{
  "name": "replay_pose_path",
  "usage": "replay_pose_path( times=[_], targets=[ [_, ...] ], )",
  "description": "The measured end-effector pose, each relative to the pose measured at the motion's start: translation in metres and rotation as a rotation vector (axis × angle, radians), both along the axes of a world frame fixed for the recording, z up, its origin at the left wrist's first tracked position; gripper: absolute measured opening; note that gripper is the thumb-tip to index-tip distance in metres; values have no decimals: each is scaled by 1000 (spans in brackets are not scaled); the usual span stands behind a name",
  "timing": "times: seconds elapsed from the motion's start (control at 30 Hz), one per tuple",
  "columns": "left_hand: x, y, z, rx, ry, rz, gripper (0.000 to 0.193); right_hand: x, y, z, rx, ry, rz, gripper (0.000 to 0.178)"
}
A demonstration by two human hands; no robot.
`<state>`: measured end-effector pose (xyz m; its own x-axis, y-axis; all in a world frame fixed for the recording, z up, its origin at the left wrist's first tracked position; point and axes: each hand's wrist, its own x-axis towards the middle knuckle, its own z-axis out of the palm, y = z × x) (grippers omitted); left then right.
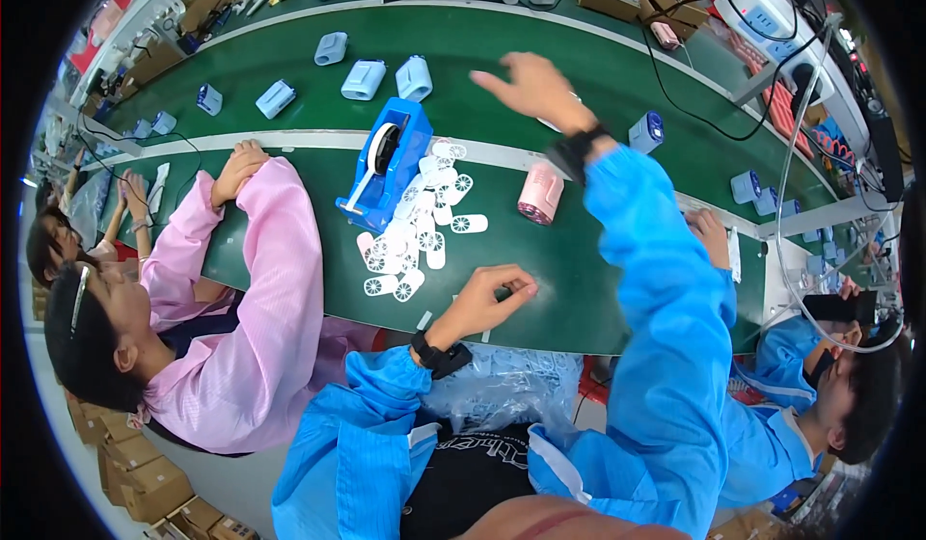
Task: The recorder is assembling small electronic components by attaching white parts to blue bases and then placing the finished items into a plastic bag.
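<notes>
My left hand (pixel 487 299) rests near the table's front edge, its fingers curled toward the thumb, with nothing visible in them. My right hand (pixel 540 87) reaches out over the green conveyor belt (pixel 463 34), thumb spread from the fingers. A pale object (pixel 559 123) shows partly beneath its wrist; its kind is hidden. Between my arms stands a pink handheld device (pixel 539 193) on the green table. To the left, a blue tape dispenser (pixel 394 159) stands beside a heap of white tags (pixel 424 236) with round fan-like prints.
Light blue devices (pixel 364 79) are spread along the belt, one (pixel 646 132) right of my right arm. A metal rail (pixel 318 140) divides belt from table. A person in pink (pixel 260 318) sits at left, another in blue (pixel 786 415) at right. Cables (pixel 714 135) hang at upper right.
</notes>
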<state>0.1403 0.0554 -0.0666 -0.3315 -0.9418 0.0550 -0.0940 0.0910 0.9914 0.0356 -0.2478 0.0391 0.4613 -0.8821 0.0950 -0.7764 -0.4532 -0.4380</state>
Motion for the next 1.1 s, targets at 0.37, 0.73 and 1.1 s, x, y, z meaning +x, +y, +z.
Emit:
replay_pose_path(
  times=[0.37, 0.73, 1.1],
  targets=[
    [-7, -4, 0, 100, 130, -36, 15, 102, -104, -90, 334, -125, -76, 86],
    [-18, -2, 8, 140, 457, 150, 77, -111, 149, 65, 41, 14, 171, 57],
    [-17, 1, -6, 230, 341, -71, 55, -171, 366, -68, -150, -216, -346, 60]
  ],
)
